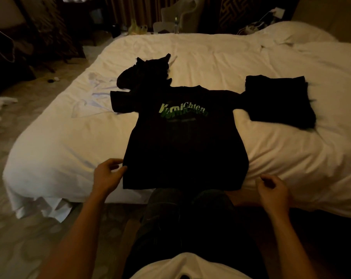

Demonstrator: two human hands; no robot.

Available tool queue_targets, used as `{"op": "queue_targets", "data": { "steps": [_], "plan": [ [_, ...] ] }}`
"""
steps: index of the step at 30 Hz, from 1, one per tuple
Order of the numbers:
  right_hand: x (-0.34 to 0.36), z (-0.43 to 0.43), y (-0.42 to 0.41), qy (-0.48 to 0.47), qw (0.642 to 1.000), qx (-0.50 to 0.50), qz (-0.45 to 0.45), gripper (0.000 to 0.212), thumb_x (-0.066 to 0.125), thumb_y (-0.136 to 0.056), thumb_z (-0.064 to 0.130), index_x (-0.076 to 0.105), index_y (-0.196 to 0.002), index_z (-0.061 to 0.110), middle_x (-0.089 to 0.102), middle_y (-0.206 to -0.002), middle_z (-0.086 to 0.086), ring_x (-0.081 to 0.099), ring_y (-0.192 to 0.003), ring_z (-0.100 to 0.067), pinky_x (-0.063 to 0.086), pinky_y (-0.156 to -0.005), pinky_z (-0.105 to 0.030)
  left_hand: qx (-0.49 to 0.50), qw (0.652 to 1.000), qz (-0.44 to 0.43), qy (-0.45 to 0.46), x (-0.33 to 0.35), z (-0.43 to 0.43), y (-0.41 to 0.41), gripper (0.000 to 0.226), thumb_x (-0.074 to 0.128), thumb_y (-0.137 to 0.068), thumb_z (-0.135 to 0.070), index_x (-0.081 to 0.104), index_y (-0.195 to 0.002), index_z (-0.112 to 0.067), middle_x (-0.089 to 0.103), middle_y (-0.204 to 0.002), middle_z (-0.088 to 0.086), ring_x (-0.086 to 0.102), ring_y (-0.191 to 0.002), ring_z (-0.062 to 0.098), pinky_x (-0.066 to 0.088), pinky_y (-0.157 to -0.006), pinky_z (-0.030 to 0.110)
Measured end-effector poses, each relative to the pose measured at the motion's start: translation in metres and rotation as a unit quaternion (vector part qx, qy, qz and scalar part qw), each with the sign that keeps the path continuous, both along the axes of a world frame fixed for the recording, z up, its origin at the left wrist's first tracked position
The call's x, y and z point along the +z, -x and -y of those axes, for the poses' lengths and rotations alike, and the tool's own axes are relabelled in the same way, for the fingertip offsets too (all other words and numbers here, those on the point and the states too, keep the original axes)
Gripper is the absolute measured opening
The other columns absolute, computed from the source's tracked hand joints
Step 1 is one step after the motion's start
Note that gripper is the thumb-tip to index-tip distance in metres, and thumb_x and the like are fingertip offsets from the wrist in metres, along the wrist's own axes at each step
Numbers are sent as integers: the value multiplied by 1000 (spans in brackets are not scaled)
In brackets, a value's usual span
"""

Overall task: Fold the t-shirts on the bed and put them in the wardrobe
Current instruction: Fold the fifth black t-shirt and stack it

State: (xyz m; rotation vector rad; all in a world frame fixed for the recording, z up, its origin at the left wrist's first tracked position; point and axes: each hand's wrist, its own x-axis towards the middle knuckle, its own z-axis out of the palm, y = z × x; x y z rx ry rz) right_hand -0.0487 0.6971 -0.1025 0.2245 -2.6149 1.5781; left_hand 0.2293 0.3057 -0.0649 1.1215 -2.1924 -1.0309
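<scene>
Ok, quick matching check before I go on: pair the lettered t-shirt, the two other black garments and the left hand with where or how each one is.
Things:
1. t-shirt with green lettering
2. folded black garment
3. crumpled black garment
4. left hand

Places or states:
A. bunched up beyond the spread shirt's collar
B. by the spread shirt's lower left edge
C. spread flat, print up, at the near edge of the bed
D. neat rectangle at the end of the spread shirt's right-hand sleeve

Pairs: 1-C, 2-D, 3-A, 4-B
</scene>
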Motion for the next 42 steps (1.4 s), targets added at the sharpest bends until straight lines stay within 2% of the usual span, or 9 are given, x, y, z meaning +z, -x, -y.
{"op": "queue_targets", "data": {
  "steps": [5, 14, 18, 21, 27, 32, 36, 39, 42],
  "plan": [
    [39, 33, 19, -25, 999, 28, -21, 14, 74, -85, 12, 72, -99, 10, 67, -86, 1, 63, -83, -18, 42, -67, -20, -60, 996, 31, 55, 29, 5, 71, 28, 77, -86, -17, 72, -113, -12, 72, -108, 4, 65, -96, 13, 49, -91, 27],
    [78, 68, 125, -42, 997, 62, 8, 20, 73, -88, 24, 69, -107, 21, 68, -88, 9, 63, -81, -3, 50, -73, -24, -199, 974, 81, 71, 67, 3, 268, 34, 69, -92, -23, 64, -124, -19, 64, -119, -3, 60, -107, 9, 50, -96, 30],
    [83, 78, 185, -86, 994, 57, 32, 22, 71, -89, 27, 68, -110, 20, 67, -91, 8, 63, -81, -8, 48, -78, -28, -257, 957, 80, 104, 67, 0, 363, 30, 68, -92, -25, 66, -121, -19, 67, -114, -4, 58, -96, 2, 45, -83, 16],
    [86, 89, 230, -117, 992, 40, 30, 20, 69, -90, 31, 69, -107, 19, 65, -91, 9, 61, -84, -12, 42, -78, -26, -307, 941, 82, 119, 64, -3, 432, 30, 66, -93, -27, 66, -122, -20, 65, -118, -3, 60, -104, 8, 49, -95, 27],
    [79, 117, 304, -181, 983, 8, 36, 22, 63, -94, 41, 67, -84, 22, 61, -69, 10, 58, -69, -12, 41, -64, -27, -370, 915, 71, 147, 47, -25, 561, 30, 59, -96, -21, 66, -125, -18, 63, -125, 1, 59, -116, 17, 44, -101, 28],
    [71, 137, 336, -286, 958, -27, 20, 35, 58, -92, 56, 67, -88, 22, 65, -89, 1, 63, -82, -22, 42, -62, -29, -419, 890, 54, 170, 31, -43, 644, 33, 59, -97, -23, 63, -129, -15, 64, -126, 4, 59, -117, 21, 46, -100, 31],
    [75, 145, 347, -328, 944, -36, -2, 45, 56, -90, 62, 64, -96, 18, 57, -102, -2, 59, -94, -26, 47, -67, -33, -444, 876, 32, 186, 28, -53, 692, 38, 58, -96, -23, 60, -133, -12, 65, -127, 9, 60, -116, 25, 49, -100, 40],
    [67, 151, 353, -349, 937, -10, 29, 52, 57, -85, 68, 60, -84, 16, 59, -97, -6, 60, -93, -28, 53, -68, -36, -460, 862, 75, 201, 23, -58, 714, 46, 55, -96, -31, 52, -140, -20, 62, -129, 9, 57, -118, 28, 50, -97, 49],
    [60, 155, 357, -340, 938, 12, 59, 47, 62, -84, 63, 48, -72, 19, 61, -89, -7, 61, -91, -29, 47, -64, -32, -464, 853, 112, 210, 18, -63, 723, 48, 57, -96, -28, 49, -143, -23, 59, -136, 5, 54, -124, 28, 46, -100, 51]
  ]
}}
